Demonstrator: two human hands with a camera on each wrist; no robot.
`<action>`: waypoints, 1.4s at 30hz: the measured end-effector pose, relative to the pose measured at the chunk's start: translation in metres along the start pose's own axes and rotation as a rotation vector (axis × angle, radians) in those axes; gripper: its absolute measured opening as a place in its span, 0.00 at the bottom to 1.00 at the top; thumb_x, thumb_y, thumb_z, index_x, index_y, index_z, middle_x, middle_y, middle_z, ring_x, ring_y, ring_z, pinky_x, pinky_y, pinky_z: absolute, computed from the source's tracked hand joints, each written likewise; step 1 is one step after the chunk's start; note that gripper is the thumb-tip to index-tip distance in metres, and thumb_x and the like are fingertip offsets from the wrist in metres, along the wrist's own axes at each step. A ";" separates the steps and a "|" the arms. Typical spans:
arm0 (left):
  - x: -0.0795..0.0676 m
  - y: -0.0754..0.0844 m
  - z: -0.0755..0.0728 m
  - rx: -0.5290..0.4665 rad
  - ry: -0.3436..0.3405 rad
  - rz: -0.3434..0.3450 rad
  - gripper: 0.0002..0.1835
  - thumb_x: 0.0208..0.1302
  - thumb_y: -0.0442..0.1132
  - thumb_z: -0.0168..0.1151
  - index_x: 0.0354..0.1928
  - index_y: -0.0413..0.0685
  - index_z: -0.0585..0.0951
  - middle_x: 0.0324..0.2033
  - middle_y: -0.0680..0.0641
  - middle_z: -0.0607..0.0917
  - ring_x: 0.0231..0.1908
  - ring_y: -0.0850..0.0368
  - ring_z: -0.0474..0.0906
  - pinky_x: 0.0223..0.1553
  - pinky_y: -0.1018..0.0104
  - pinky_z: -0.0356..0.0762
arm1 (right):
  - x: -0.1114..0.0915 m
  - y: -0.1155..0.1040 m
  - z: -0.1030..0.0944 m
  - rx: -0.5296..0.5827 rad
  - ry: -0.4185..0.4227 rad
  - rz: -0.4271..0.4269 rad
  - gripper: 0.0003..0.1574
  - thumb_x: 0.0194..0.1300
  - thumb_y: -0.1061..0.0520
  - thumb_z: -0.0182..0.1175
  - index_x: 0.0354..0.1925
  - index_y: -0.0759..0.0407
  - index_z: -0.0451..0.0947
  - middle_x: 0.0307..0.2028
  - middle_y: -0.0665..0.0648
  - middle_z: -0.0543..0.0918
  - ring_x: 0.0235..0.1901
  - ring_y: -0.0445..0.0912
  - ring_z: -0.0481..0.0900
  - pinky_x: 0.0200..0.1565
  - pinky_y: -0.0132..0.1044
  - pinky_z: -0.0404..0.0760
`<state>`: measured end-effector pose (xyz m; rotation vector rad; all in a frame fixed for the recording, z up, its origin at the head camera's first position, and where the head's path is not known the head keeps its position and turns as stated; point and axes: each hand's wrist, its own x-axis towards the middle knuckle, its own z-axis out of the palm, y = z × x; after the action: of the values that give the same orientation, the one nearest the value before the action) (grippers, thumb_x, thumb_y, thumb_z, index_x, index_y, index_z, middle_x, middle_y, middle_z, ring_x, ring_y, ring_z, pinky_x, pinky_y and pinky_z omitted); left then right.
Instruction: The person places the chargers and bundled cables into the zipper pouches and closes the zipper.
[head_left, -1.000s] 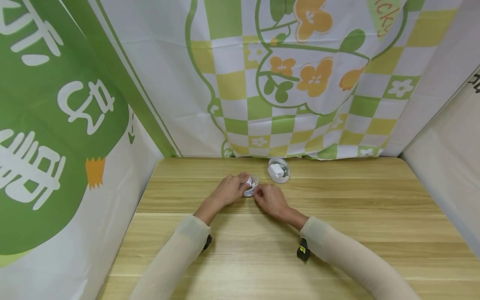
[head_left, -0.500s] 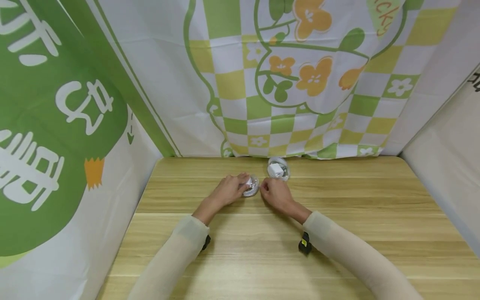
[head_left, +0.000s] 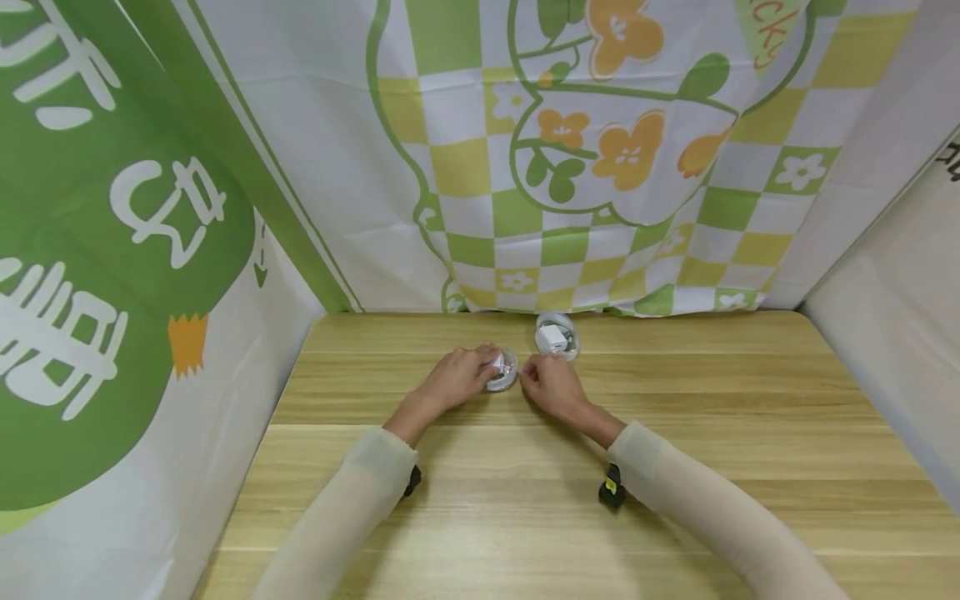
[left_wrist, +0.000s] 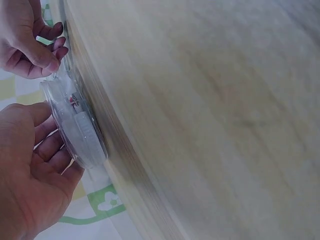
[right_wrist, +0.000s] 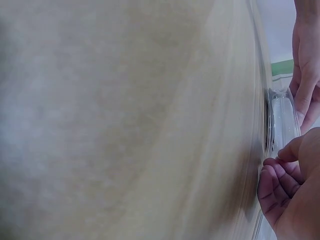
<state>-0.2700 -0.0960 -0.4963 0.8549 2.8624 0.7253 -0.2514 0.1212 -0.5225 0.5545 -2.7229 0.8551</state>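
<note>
My left hand point(head_left: 456, 375) grips a clear round pouch point(head_left: 510, 379) near the table's back edge, thumb and fingers about its left side. Through its clear plastic a white charger plug point(left_wrist: 89, 134) shows in the left wrist view, beside small metal parts. On the pouch's right, my right hand point(head_left: 557, 387) has its fingers curled. In the left wrist view its thumb and a finger pinch a tiny metallic pull tab point(left_wrist: 55, 75) at the pouch's edge; the tab is mostly hidden by the fingertips.
A second clear round pouch point(head_left: 575, 340) with a white charger plug point(head_left: 551, 338) lies just behind my right hand. The wooden table point(head_left: 510, 500) meets a patterned cloth point(head_left: 570, 250) at the back. Cloth walls stand at both sides.
My right hand has moved a little right and back from the pouch's near right edge, then stayed there. My left hand keeps its hold on the pouch.
</note>
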 end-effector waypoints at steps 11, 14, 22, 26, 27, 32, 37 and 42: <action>-0.002 0.013 0.001 0.108 0.085 0.074 0.25 0.73 0.38 0.68 0.68 0.38 0.80 0.70 0.37 0.78 0.68 0.40 0.78 0.67 0.46 0.78 | -0.008 -0.002 0.002 0.029 -0.027 0.044 0.05 0.60 0.63 0.68 0.27 0.58 0.87 0.23 0.51 0.87 0.23 0.42 0.82 0.28 0.39 0.83; -0.004 0.016 0.002 0.156 0.123 0.069 0.24 0.72 0.38 0.70 0.66 0.39 0.81 0.68 0.37 0.80 0.62 0.36 0.82 0.60 0.44 0.83 | -0.009 -0.004 0.001 0.046 -0.035 0.052 0.05 0.60 0.63 0.68 0.28 0.58 0.87 0.23 0.50 0.87 0.24 0.41 0.82 0.29 0.38 0.83; -0.009 0.019 0.007 0.179 0.151 0.063 0.24 0.72 0.47 0.71 0.63 0.40 0.84 0.62 0.37 0.85 0.54 0.38 0.87 0.52 0.47 0.88 | -0.013 -0.006 0.001 0.050 -0.044 0.056 0.06 0.62 0.60 0.70 0.27 0.55 0.86 0.23 0.48 0.86 0.23 0.39 0.80 0.27 0.39 0.82; -0.011 0.018 0.009 0.189 0.106 0.076 0.30 0.71 0.54 0.71 0.67 0.43 0.83 0.66 0.37 0.82 0.61 0.37 0.83 0.58 0.46 0.85 | -0.014 -0.006 0.001 0.035 -0.049 0.055 0.06 0.63 0.59 0.71 0.28 0.55 0.87 0.23 0.48 0.86 0.23 0.39 0.80 0.27 0.40 0.82; -0.011 0.017 0.009 0.187 0.094 0.076 0.31 0.71 0.55 0.71 0.68 0.44 0.82 0.67 0.38 0.81 0.62 0.37 0.82 0.59 0.45 0.85 | -0.015 -0.006 0.000 0.032 -0.050 0.053 0.06 0.63 0.59 0.71 0.28 0.55 0.87 0.23 0.48 0.86 0.23 0.39 0.80 0.27 0.40 0.82; -0.012 0.016 0.010 0.174 0.067 0.065 0.31 0.71 0.53 0.71 0.69 0.45 0.81 0.69 0.38 0.79 0.67 0.37 0.79 0.61 0.43 0.83 | -0.016 -0.007 -0.002 0.022 -0.055 0.036 0.07 0.64 0.59 0.72 0.28 0.55 0.87 0.23 0.47 0.86 0.23 0.38 0.80 0.28 0.40 0.82; -0.010 0.014 0.012 0.183 0.068 0.070 0.29 0.73 0.53 0.69 0.68 0.44 0.82 0.69 0.39 0.80 0.69 0.39 0.77 0.63 0.43 0.81 | -0.015 -0.006 -0.003 0.005 -0.064 0.015 0.07 0.64 0.59 0.71 0.28 0.54 0.87 0.22 0.46 0.86 0.23 0.37 0.79 0.27 0.38 0.81; -0.011 0.015 0.012 0.163 0.069 0.072 0.27 0.72 0.52 0.70 0.66 0.44 0.83 0.68 0.39 0.80 0.70 0.41 0.75 0.67 0.44 0.78 | -0.014 -0.002 -0.006 -0.016 -0.075 -0.003 0.06 0.64 0.59 0.70 0.29 0.53 0.87 0.23 0.46 0.86 0.23 0.37 0.79 0.26 0.37 0.80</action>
<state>-0.2511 -0.0855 -0.5008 0.9766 2.9988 0.5441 -0.2370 0.1270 -0.5218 0.5985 -2.7926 0.8273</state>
